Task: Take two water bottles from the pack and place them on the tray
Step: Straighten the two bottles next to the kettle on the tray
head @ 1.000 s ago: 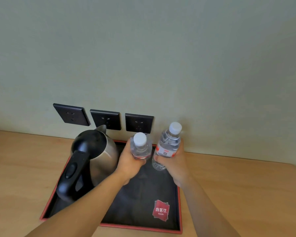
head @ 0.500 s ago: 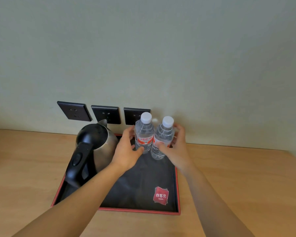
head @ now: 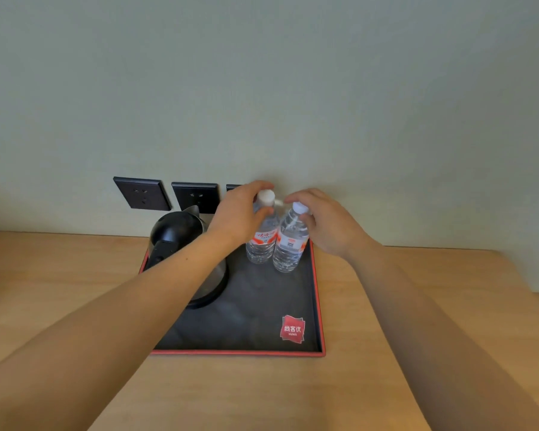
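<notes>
Two clear water bottles with white caps and red-and-white labels stand upright side by side at the back right of the black, red-rimmed tray (head: 240, 352). My left hand (head: 240, 213) grips the left bottle (head: 262, 244) around its neck, just under the cap. My right hand (head: 327, 225) has its fingers around the cap and shoulder of the right bottle (head: 288, 247). Both bottle bases rest on the tray. The pack is out of view.
A steel kettle with a black lid and handle (head: 175, 234) stands on the tray's left side, partly behind my left forearm. Three dark wall sockets (head: 142, 194) sit on the wall behind. A red logo (head: 292, 329) marks the tray's front right corner. The tray lies on a wooden counter (head: 386, 306).
Both bottles went from held above the tray to standing on its back right. My hands slid up from the bottles' bodies to their necks and caps.
</notes>
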